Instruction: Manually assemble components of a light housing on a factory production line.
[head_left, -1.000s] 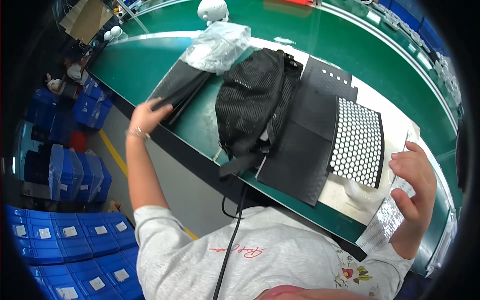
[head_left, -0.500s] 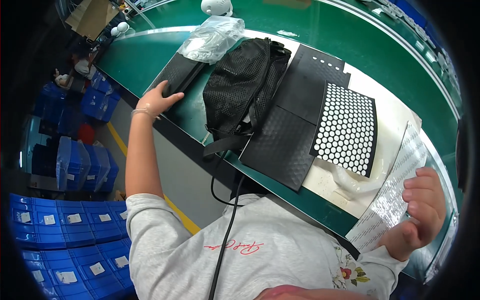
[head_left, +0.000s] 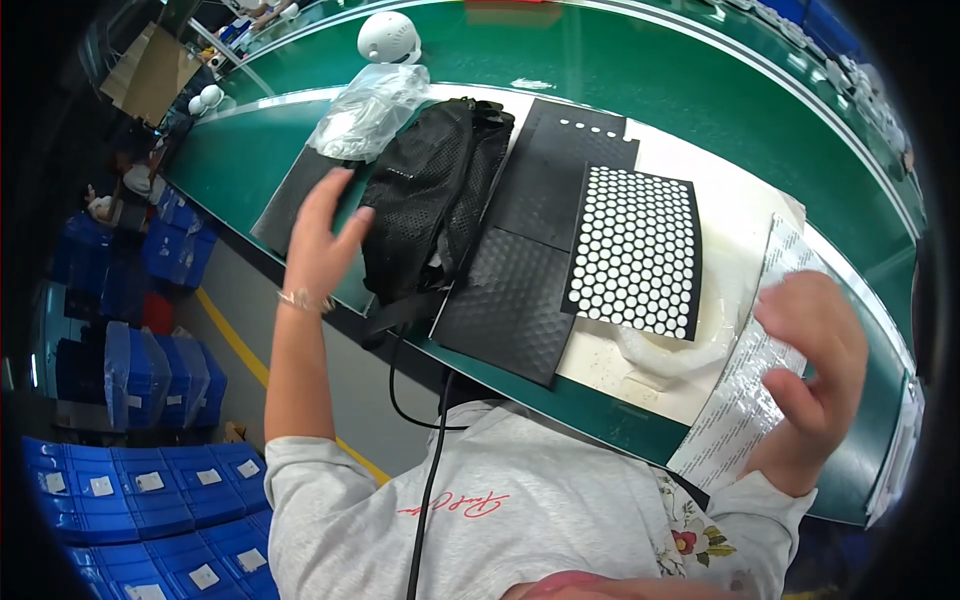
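While both hands point(head_left: 325, 240) point(head_left: 815, 345) stand apart, sheets point(head_left: 510, 300) lie between; strap point(head_left: 405, 315) crosses table edge point(head_left: 615, 425).

green table point(head_left: 235, 150) | grey floor point(head_left: 365, 395), yellow line point(head_left: 232, 338) | blue crates point(head_left: 140, 510), lower left | cardboard point(head_left: 148, 75), upper left

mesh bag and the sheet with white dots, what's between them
Flat black mats lie between the mesh bag and the sheet with white dots, as the head view shows.
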